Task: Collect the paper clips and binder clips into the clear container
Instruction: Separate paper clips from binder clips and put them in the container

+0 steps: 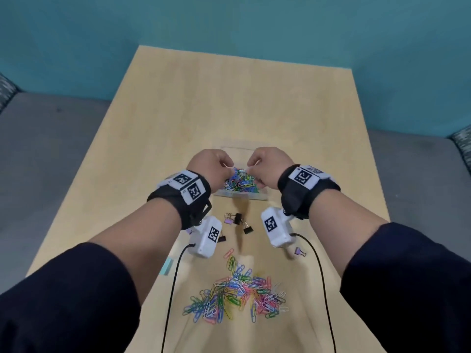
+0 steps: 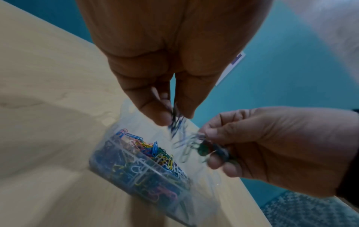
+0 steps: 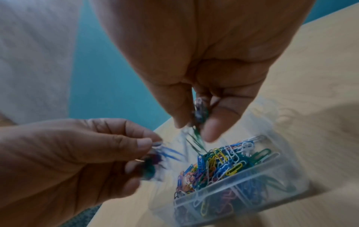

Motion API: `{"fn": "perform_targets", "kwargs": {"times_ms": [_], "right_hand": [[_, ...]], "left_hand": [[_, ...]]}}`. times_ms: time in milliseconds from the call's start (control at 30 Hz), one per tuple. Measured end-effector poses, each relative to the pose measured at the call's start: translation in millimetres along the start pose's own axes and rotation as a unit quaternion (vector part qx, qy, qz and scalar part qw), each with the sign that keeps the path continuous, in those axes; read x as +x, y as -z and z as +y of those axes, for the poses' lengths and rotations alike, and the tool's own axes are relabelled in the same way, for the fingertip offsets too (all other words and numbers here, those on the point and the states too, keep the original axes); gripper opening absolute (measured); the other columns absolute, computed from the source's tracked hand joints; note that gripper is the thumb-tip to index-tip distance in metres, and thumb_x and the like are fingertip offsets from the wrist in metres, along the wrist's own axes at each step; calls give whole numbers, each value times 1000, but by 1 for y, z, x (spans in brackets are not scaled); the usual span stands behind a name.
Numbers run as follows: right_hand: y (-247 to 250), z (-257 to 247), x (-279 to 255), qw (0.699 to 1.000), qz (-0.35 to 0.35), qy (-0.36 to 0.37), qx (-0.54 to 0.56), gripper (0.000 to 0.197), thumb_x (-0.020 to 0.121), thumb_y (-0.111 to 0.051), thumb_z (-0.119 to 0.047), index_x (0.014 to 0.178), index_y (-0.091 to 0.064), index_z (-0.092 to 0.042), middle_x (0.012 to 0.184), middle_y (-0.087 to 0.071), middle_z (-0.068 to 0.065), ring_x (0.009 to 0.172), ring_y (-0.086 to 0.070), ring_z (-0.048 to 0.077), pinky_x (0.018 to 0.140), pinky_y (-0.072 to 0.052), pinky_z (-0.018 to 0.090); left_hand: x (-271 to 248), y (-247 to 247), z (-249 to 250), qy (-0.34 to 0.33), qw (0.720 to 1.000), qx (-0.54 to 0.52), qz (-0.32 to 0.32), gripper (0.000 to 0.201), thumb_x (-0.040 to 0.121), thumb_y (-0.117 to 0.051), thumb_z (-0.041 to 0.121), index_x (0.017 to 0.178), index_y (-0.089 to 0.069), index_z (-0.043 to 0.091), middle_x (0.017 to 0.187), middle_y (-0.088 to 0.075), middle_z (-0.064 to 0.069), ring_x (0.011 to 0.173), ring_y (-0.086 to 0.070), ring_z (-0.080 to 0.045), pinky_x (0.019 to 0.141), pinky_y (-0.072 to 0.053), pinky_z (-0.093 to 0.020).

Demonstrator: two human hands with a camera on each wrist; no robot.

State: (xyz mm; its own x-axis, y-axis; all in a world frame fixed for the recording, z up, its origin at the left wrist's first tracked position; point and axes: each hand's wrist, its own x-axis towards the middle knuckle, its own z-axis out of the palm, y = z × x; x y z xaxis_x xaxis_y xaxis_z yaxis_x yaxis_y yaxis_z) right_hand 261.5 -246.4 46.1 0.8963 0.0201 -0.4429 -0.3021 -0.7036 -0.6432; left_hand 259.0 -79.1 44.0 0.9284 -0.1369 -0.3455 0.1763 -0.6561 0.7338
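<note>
Both the left hand (image 1: 211, 164) and right hand (image 1: 267, 163) pinch tangled paper clips (image 2: 175, 121) over the clear container (image 3: 272, 175); light, slippery wire, best gathered in bunches.

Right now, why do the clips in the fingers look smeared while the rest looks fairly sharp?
Motion blur: in the left wrist view the paper clips pinched by the left hand streak; in the right wrist view the right hand blurs its clips too; the head view's loose pile stays crisp.

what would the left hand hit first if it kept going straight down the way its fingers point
Most likely the heap of paper clips in the clear container, below the left hand; blur leaves depth uncertain.
</note>
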Motion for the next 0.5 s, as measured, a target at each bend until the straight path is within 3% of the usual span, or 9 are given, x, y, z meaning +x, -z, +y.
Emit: {"fn": "perform_targets", "kwargs": {"times_ms": [100, 167, 233, 300, 367, 433, 500], "right_hand": [[1, 3, -24, 992, 5, 36, -122, 37, 87, -61, -32, 121, -58, -19, 112, -64, 4, 95, -63, 24, 86, -50, 37], [-2, 13, -62, 977, 23, 100, -185, 39, 91, -55, -32, 127, -54, -17, 121, -59, 8, 103, -58, 28, 87, -47, 37], [-11, 33, -105, 959, 0, 149, -240, 31, 93, -50, -31, 120, -55, -18, 114, -56, 6, 99, -57, 26, 81, -48, 38], [-27, 62, -150, 929, -77, 180, -313, 19, 93, -48, -29, 107, -55, -19, 101, -54, 3, 91, -53, 26, 70, -49, 39], [-45, 92, -188, 885, -135, 211, -392, 10, 82, -59, -23, 90, -56, -19, 89, -55, 5, 77, -52, 26, 56, -48, 38], [-57, 117, -211, 839, -167, 227, -465, 17, 65, -69, -20, 77, -58, -20, 85, -58, 7, 69, -51, 25, 50, -43, 34], [-64, 131, -219, 815, -169, 234, -502, 20, 55, -70, -20, 72, -59, -20, 84, -59, 8, 67, -51, 25, 48, -41, 32]], "left_hand": [[-13, 0, -12, -34, 998, 57, 21, 20, 85, -63, 24, 105, -67, 25, 103, -67, 2, 83, -65, -18, 81, -51, -32], [-46, 4, -28, -77, 992, 96, 33, 23, 86, -61, 28, 109, -66, 26, 104, -62, 4, 88, -61, -14, 81, -46, -30], [-88, 6, -51, -108, 985, 134, 19, 13, 87, -59, 31, 97, -66, 26, 95, -59, 6, 82, -59, -13, 75, -46, -31], [-135, 2, -79, -107, 971, 204, -59, 25, 88, -48, 42, 73, -56, 24, 80, -53, 7, 69, -55, -14, 65, -45, -33], [-177, -7, -107, -103, 938, 291, -156, 30, 85, -33, 46, 68, -44, 24, 76, -48, 7, 66, -53, -15, 63, -46, -34], [-210, -18, -129, -132, 903, 363, -188, 21, 81, -41, 41, 69, -47, 25, 75, -49, 5, 65, -54, -18, 56, -50, -35], [-228, -31, -139, -145, 885, 403, -182, 14, 68, -61, 33, 65, -50, 25, 71, -49, 3, 59, -51, -18, 41, -46, -30]]}}
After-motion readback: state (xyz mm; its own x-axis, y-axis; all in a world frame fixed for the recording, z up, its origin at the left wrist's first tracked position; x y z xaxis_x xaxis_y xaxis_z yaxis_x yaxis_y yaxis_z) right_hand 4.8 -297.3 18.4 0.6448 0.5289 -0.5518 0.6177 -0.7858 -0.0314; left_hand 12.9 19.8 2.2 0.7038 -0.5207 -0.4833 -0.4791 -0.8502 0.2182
